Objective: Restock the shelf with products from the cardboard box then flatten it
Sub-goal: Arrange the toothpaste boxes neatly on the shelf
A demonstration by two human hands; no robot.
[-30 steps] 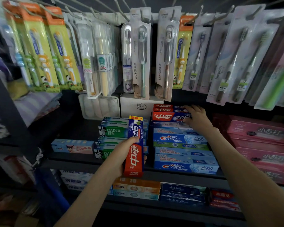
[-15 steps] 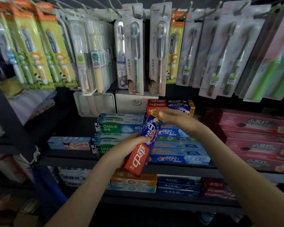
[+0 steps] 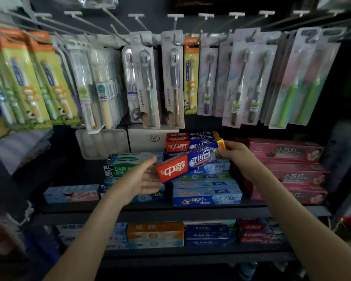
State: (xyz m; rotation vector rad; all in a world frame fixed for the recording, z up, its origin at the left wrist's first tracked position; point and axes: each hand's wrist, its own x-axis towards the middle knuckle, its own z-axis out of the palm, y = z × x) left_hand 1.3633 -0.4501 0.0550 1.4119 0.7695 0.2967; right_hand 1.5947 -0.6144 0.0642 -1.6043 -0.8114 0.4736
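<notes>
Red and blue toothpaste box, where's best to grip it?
Pinch the yellow-tipped right end of the toothpaste box, coming from the right as the right hand does: it's long, slim and tilted, and that end points toward the matching stack.

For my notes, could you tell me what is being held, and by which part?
The right hand grips the red-and-blue toothpaste box by its yellow-tipped end; the left hand lies open at its red end.

Dark shelf (image 3: 73, 209) carried stacked toothpaste: Darlie stack (image 3: 120, 169) left, Crest stack (image 3: 207, 197) centre, pink boxes (image 3: 288, 171) right, cartoon box (image 3: 71, 193) far left.
</notes>
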